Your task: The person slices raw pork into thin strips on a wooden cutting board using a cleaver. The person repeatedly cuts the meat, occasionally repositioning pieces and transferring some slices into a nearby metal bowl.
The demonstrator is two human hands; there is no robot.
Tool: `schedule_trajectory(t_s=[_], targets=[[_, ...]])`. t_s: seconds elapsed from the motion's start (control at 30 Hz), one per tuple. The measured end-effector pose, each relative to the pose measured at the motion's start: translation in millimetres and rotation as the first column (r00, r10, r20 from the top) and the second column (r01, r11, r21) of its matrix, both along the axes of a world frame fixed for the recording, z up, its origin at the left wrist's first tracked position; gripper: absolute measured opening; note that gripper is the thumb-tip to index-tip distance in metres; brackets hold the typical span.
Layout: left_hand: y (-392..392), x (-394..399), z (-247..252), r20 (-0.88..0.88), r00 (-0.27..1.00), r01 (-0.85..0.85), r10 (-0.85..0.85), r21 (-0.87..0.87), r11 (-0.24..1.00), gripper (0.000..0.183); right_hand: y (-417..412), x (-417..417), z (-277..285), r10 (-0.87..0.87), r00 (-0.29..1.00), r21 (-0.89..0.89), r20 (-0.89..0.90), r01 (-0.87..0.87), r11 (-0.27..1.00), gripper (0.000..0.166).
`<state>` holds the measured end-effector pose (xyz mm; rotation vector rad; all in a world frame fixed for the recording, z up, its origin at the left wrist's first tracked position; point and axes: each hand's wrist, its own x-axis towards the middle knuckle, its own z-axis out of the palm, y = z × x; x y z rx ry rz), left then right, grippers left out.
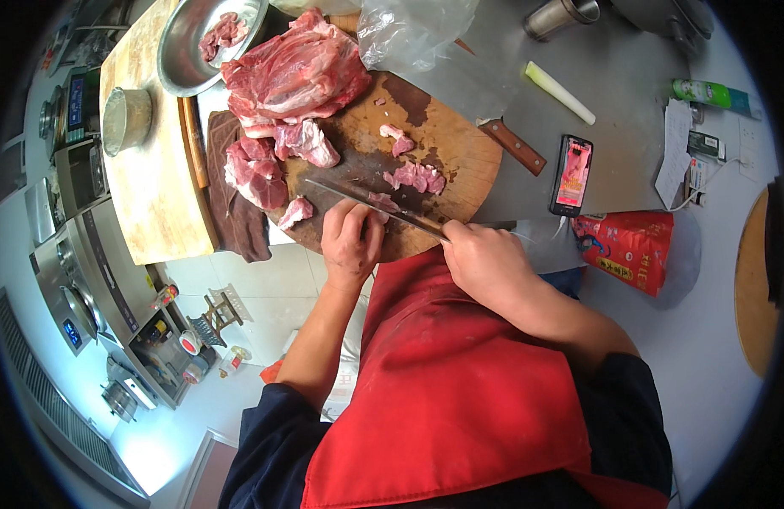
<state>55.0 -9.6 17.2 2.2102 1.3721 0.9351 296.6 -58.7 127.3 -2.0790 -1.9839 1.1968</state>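
My right hand point(490, 257) grips a kitchen knife point(373, 208), its blade seen nearly edge-on and slanting across the round wooden chopping board point(475, 159). Beside the blade, my left hand point(350, 242) has its fingers curled down on a small piece of raw meat, mostly hidden by the fingers. Just beyond the blade lies a cut piece of meat point(384, 202). Farther back are sliced meat point(417, 178) and a fatty scrap point(398, 139). To the left sit a small chunk point(296, 212), two larger chunks point(255, 172) point(306, 143) and a big slab of raw meat point(296, 76).
A steel bowl point(169, 70) holding meat strips stands back left, near a metal cup point(126, 121), wooden rod point(191, 140) and brown cloth point(239, 223). Rightward lie a plastic bag point(417, 32), wooden-handled tool point(516, 146), leek stalk point(560, 92), smartphone point(570, 175) and red bag point(627, 248).
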Motion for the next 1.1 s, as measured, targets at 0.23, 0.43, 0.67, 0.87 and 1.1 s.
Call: schedule_trajectory(t_s=[0.23,0.43,0.67,0.87,1.1], targets=[[-1.8,-5.7,-17.2,-0.043,0.999,0.008,-0.009,-0.027,1.000,0.029,-12.3,6.1,3.3,0.048,0.998,-0.079,0.048,-0.044,0.996,0.014],[3.7,-2.1,-12.8,0.019,0.997,0.076,-0.075,-0.037,0.996,0.030,62.3,-52.2,-19.4,0.096,0.995,-0.062,0.018,-0.095,0.994,0.014],[6.5,-10.3,-12.5,0.023,0.994,0.110,-0.110,-0.012,0.994,0.033,43.1,-31.5,-15.5,0.063,0.993,-0.125,0.099,-0.050,0.991,0.017],[5.7,-12.8,-7.9,0.133,0.991,0.035,-0.033,-0.012,0.999,0.032,13.5,-10.5,4.2,0.029,0.993,-0.052,0.113,-0.023,0.998,0.019],[0.4,-12.7,-13.8,0.068,0.997,0.038,-0.036,-0.018,0.999,0.030,-3.3,-18.7,1.1,0.041,0.994,-0.026,0.103,-0.039,0.999,0.016]])
